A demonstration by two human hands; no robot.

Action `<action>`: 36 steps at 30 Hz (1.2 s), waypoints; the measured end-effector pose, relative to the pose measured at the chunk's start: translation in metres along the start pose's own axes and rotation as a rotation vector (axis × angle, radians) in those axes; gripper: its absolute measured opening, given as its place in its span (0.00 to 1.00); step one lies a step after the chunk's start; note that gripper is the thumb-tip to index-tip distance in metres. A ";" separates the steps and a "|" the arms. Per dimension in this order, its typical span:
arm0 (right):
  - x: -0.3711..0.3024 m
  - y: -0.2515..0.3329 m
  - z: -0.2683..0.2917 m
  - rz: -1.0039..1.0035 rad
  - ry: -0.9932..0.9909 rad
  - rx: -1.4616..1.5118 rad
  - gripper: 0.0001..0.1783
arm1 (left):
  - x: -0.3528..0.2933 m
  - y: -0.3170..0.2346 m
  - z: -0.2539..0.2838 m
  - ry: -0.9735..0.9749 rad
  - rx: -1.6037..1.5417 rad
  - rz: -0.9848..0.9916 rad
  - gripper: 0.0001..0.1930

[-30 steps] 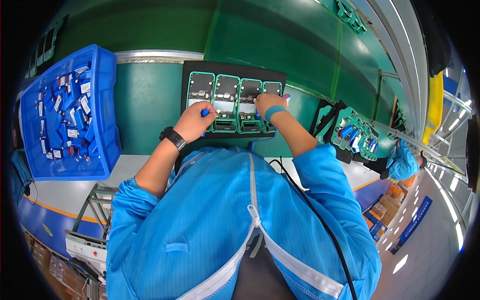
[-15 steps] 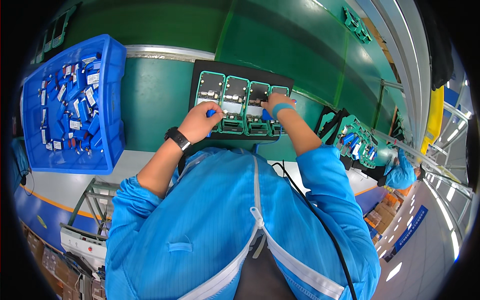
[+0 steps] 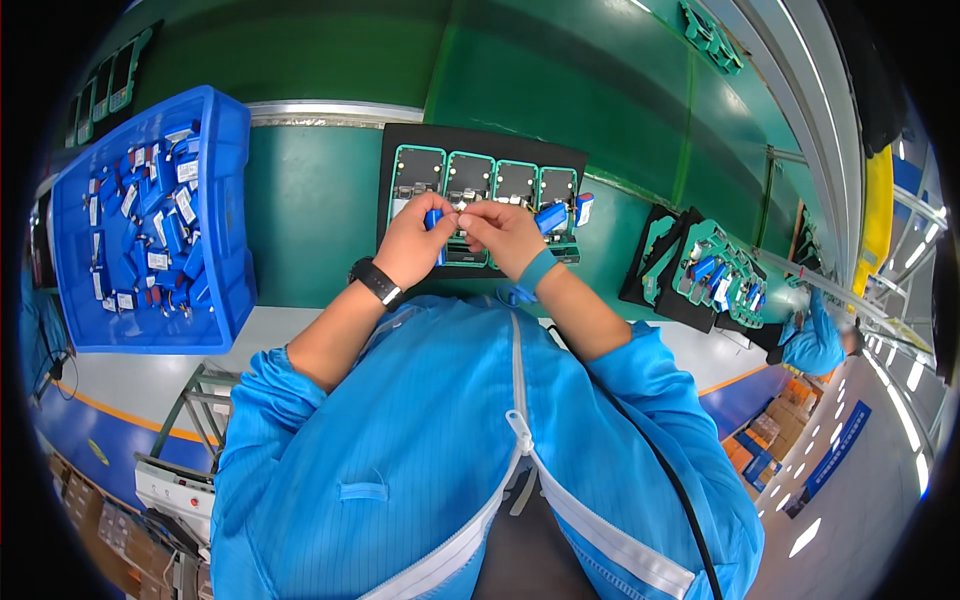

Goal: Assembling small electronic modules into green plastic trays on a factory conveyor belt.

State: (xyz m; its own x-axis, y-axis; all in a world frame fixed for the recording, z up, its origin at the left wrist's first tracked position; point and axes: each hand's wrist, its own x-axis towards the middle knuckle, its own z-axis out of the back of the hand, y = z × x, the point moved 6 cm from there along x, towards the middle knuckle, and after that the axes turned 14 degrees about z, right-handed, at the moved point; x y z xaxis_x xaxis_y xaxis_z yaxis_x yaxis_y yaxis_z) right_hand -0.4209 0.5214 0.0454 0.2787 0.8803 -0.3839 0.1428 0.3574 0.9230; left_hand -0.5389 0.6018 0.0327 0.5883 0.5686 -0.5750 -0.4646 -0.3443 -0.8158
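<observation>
A blue, block-shaped battery pack (image 3: 433, 219) is held in the curled left hand (image 3: 408, 245); beside it, the right hand (image 3: 508, 238) is pinched at the fingertips, anything gripped there being hidden. Four black, green-rimmed rectangular housings (image 3: 470, 168) are partly covered by the hands on the black mat (image 3: 400, 136). Two further packs (image 3: 549, 217) are seen by its right edge. One blue plastic bin (image 3: 226, 190) is set left, near the green counter's (image 3: 310, 200) front edge.
</observation>
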 end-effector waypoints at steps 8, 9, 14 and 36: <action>-0.003 -0.020 -0.001 0.023 -0.322 0.439 0.08 | -0.004 -0.015 -0.020 0.020 0.165 -0.056 0.25; -0.004 -0.024 -0.001 -0.006 -0.339 0.516 0.08 | -0.007 -0.015 -0.021 -0.006 0.166 -0.111 0.26; 0.016 -0.047 0.047 0.020 -0.300 -0.031 0.12 | -0.016 -0.014 0.005 -0.071 0.244 -0.174 0.21; 0.072 -0.020 0.020 -0.380 0.255 -1.466 0.17 | -0.040 0.120 0.405 -0.930 0.865 0.333 0.25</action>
State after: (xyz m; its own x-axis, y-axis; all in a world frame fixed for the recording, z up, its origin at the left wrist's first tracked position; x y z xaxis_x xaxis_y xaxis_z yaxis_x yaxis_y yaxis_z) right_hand -0.3848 0.5719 -0.0010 0.2566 0.6425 -0.7220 -0.9086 0.4151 0.0464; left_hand -0.8869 0.8402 -0.0174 -0.1481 0.9688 -0.1989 -0.9739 -0.1779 -0.1411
